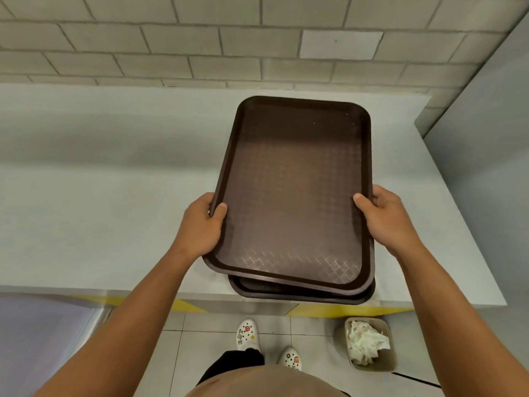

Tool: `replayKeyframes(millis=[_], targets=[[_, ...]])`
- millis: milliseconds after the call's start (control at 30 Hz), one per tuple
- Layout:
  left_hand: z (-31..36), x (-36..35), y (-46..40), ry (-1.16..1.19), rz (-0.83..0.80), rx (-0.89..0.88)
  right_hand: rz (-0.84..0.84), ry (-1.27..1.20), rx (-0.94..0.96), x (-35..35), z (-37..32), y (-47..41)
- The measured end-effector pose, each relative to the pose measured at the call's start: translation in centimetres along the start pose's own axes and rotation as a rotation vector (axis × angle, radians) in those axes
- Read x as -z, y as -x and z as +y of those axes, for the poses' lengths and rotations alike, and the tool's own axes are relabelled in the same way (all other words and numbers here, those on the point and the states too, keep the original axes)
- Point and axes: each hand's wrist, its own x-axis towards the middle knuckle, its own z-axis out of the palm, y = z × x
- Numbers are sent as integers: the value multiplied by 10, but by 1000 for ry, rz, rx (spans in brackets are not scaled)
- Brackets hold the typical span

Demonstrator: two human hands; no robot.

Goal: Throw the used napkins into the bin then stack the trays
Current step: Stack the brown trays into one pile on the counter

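A dark brown tray (294, 184) is held over the grey counter, slightly skewed above another brown tray (300, 295) whose near edge shows beneath it at the counter's front. My left hand (200, 224) grips the top tray's left rim with the thumb inside. On the opposite rim, my right hand (386, 219) holds it the same way. The top tray is bare. A small beige bin (389, 365) stands on the floor at lower right, with crumpled white napkins (365, 340) inside.
The grey counter (114, 196) runs left to right against a tiled wall (200, 38). A grey panel (486, 138) borders the counter on the right. My white shoes (247, 335) stand on the tiled floor just left of the bin.
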Motion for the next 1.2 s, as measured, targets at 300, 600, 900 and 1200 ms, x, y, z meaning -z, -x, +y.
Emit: replayKeyframes(millis=[300,600,900,1200], targets=[[-15,-39,14,-58,40,55,83,165,-45,-11,46,-13],[-30,-64,30,-47,33,65,89,289,-15,-24,77,-12],[-37,-77,34,-116,48,68,107,288,-19,-29,88,-15],[-42,-80,29,-160,-6,63,43,442,-10,-34,91,-9]])
